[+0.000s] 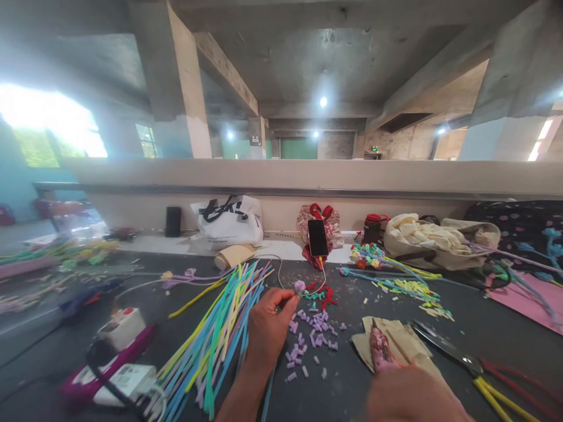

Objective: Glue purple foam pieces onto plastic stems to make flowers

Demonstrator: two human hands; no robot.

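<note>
My left hand pinches a small lilac flower between thumb and fingertips, over the dark tabletop. A thin blue stem runs down beside my wrist. Below the fingertips lie many short lilac pipe-cleaner pieces, with red pieces and teal ones just behind. At the lower right my blurred right hand is closed around the back of a pink glue gun. Its dark, pointed tip faces away from me above a crumpled tan sheet; the grip itself is mostly hidden.
Long coloured pipe cleaners lie left of my left hand, beside a purple power strip with white plugs. Scissors lie at right. Behind stand a phone, a white bag, finished flowers and a cloth bag.
</note>
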